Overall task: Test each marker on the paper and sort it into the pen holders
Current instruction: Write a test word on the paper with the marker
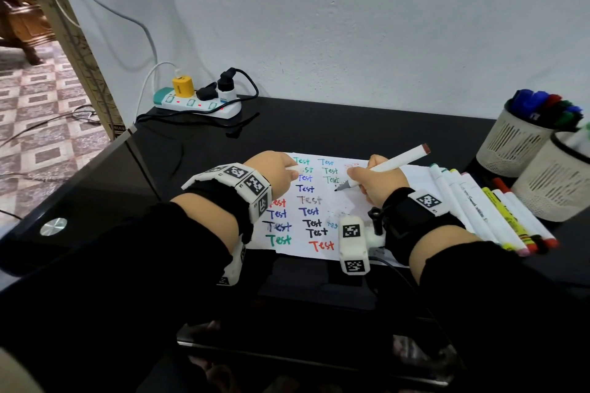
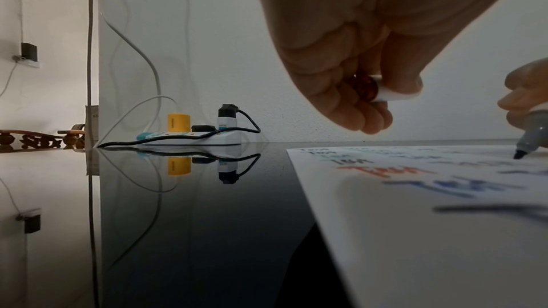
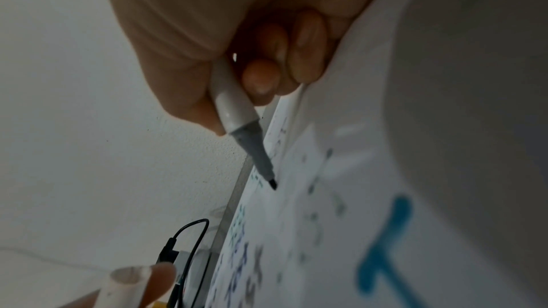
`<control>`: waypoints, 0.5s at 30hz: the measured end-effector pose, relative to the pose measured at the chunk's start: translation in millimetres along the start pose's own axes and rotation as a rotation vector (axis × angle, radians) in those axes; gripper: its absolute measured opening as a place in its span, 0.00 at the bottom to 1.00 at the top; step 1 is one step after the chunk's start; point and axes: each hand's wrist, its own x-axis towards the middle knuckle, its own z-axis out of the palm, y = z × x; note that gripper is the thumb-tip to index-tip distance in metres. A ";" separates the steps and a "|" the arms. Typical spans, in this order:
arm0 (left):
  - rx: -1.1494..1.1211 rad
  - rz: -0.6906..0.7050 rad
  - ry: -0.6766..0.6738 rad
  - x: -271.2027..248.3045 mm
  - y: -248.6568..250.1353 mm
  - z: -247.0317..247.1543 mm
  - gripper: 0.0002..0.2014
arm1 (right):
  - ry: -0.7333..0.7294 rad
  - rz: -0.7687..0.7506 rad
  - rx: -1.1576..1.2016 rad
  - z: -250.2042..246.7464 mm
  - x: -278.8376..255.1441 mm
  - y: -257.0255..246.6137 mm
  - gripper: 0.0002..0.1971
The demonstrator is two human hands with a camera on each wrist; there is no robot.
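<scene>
A white sheet of paper (image 1: 289, 198) covered with coloured "Test" words lies on the black table. My right hand (image 1: 376, 183) grips a white marker (image 1: 392, 164) with a brown end, its dark tip (image 3: 272, 184) down at the paper (image 3: 341, 219). My left hand (image 1: 276, 174) rests on the paper's left side and pinches the marker's white cap (image 2: 385, 94). Several more markers (image 1: 488, 210) lie in a row right of the paper. Two mesh pen holders stand at the far right: the rear pen holder (image 1: 517, 143) holds several markers, the front pen holder (image 1: 555, 182) is partly cut off.
A power strip (image 1: 198, 102) with plugs and cables sits at the table's back left, near the wall. The glossy black table (image 1: 351, 128) runs back to the white wall. Tiled floor and a wooden chair show on the left.
</scene>
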 end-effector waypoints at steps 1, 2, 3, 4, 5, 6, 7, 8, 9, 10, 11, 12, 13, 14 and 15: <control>0.001 0.000 0.000 0.2 0.2 -0.2 0.20 | 0.013 -0.003 0.002 -0.4 -0.3 0.2 0.20; 0.001 -0.001 -0.001 0.0 0.2 -0.2 0.20 | 0.016 -0.006 -0.005 -0.5 -0.2 0.2 0.20; 0.001 0.000 -0.001 0.0 0.0 -0.1 0.20 | 0.010 -0.009 -0.015 -0.4 -0.2 0.2 0.20; 0.002 0.000 -0.001 -0.3 0.0 0.0 0.20 | 0.005 -0.009 -0.023 -0.2 -0.1 -0.2 0.20; 0.006 0.001 -0.001 -0.4 -0.2 0.2 0.20 | 0.006 -0.008 -0.025 -0.2 -0.3 -0.6 0.20; 0.011 0.002 -0.001 -0.3 -0.2 0.4 0.20 | 0.010 -0.006 -0.021 -0.2 -0.5 -0.9 0.20; 0.016 0.002 -0.002 0.0 0.0 0.6 0.20 | 0.014 -0.003 -0.019 -0.3 -0.7 -1.1 0.20; 0.018 0.001 -0.006 0.0 0.1 0.5 0.20 | 0.014 -0.001 -0.021 -0.2 -1.0 -1.2 0.20; 0.018 0.000 -0.011 0.0 0.6 0.3 0.20 | 0.011 0.001 -0.024 -0.3 -1.5 -1.3 0.20; 0.016 -0.001 -0.016 -0.1 1.0 0.2 0.20 | 0.006 0.002 -0.021 -0.3 -1.8 -1.4 0.20; 0.013 -0.001 -0.017 -0.3 1.3 0.2 0.20 | 0.003 0.004 -0.014 -0.2 -1.8 -1.4 0.20; 0.010 0.000 -0.015 -0.5 1.4 0.1 0.20 | 0.006 0.005 -0.006 -0.2 -1.7 -1.4 0.20; 0.008 0.001 -0.013 -0.6 1.4 0.2 0.20 | 0.015 0.005 0.001 -0.2 -1.4 -1.0 0.21; 0.008 0.002 -0.010 -0.9 1.6 0.1 0.20 | 0.026 0.004 0.008 -0.3 -0.9 -0.4 0.21; 0.009 0.003 -0.009 -1.1 1.5 0.0 0.20 | 0.033 0.004 0.014 -0.5 -0.6 0.1 0.21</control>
